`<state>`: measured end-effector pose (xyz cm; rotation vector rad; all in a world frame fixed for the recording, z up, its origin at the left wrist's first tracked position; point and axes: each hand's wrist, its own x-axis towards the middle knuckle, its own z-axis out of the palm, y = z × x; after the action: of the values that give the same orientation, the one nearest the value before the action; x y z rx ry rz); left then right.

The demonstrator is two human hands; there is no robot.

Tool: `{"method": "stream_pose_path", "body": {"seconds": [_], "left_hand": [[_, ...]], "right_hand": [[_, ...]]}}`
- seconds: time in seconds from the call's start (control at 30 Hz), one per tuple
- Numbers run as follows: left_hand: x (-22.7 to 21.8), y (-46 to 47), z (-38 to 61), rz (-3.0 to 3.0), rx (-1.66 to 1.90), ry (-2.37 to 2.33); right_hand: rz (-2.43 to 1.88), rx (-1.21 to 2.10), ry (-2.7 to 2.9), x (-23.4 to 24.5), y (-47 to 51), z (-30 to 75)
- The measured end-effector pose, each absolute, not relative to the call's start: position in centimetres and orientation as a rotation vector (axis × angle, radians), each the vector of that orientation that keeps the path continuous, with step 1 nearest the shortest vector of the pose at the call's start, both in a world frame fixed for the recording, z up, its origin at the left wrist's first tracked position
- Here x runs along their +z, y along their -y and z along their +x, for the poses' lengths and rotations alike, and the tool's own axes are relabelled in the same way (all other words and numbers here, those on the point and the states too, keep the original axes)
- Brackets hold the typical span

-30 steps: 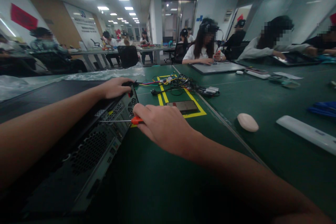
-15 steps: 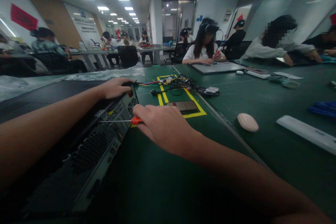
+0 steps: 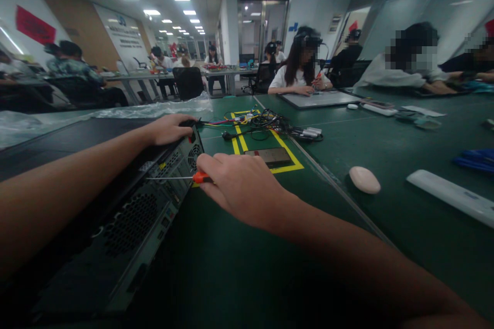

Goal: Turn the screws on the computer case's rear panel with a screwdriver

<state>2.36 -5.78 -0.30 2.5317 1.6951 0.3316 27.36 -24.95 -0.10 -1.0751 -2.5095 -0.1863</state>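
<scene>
A black computer case (image 3: 129, 226) lies at the left on the green table, its rear panel with fan grille and ports turned toward the right. My left hand (image 3: 172, 128) grips its far top corner, fingers bent over the edge. In my closed right hand (image 3: 243, 187) is a screwdriver (image 3: 199, 178) with an orange and black handle. Its thin shaft points left, and the tip meets the rear panel near the case's upper edge. Whether a screw sits under the tip is too small to tell.
Beyond the case lie tangled cables (image 3: 270, 121) and a flat phone-like object (image 3: 270, 156) within yellow tape. A pale mouse (image 3: 365, 180) and a long white bar (image 3: 451, 195) lie at the right. Clear plastic sheeting (image 3: 154, 107) lies behind the case. A co-worker (image 3: 299, 69) sits across the table.
My right hand has turned very slightly on the screwdriver, whose tip stays at the same spot. My left hand and the case have not moved. A co-worker at the far right has shifted their arms.
</scene>
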Motion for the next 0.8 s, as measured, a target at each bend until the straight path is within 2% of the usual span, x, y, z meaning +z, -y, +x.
{"method": "stream_pose_path", "body": {"seconds": [0.8], "left_hand": [[-0.25,5.71,2.26,2.572,0.316,-1.674]], "right_hand": [[-1.074,-0.106,2.533,-0.18,25.38,27.08]]}}
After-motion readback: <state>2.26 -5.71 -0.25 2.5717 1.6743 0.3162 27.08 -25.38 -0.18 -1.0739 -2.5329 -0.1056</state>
